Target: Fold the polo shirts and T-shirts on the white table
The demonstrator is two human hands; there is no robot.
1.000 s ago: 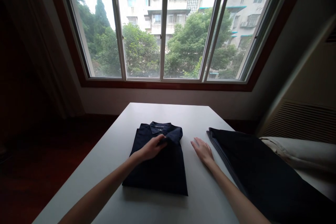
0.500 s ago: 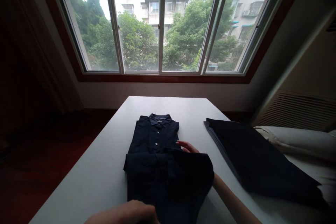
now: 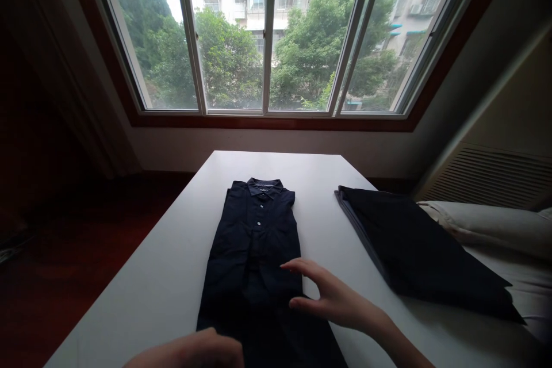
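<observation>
A dark navy button-up shirt (image 3: 259,247) lies front side up on a white table, its collar toward the window and its sides tucked in. The lower part runs toward me and out of the frame at the bottom. My right hand (image 3: 332,293) hovers at the shirt's right edge, thumb and fingers spread apart with nothing between them. At the bottom edge of the view, my left hand (image 3: 194,351) is over the shirt's lower left side. Its fingers curl down into the dark fabric, and their tips are hidden.
The white table (image 3: 142,287) narrows toward the window (image 3: 267,34). On its right side lies a folded stack of dark cloth (image 3: 414,247). Pale bedding or cushions (image 3: 487,224) are beyond that stack, near a louvred panel (image 3: 495,175).
The raised lower flap of the shirt has come down flat. My right hand has let go of it and drawn back toward me. My left hand has shifted slightly left.
</observation>
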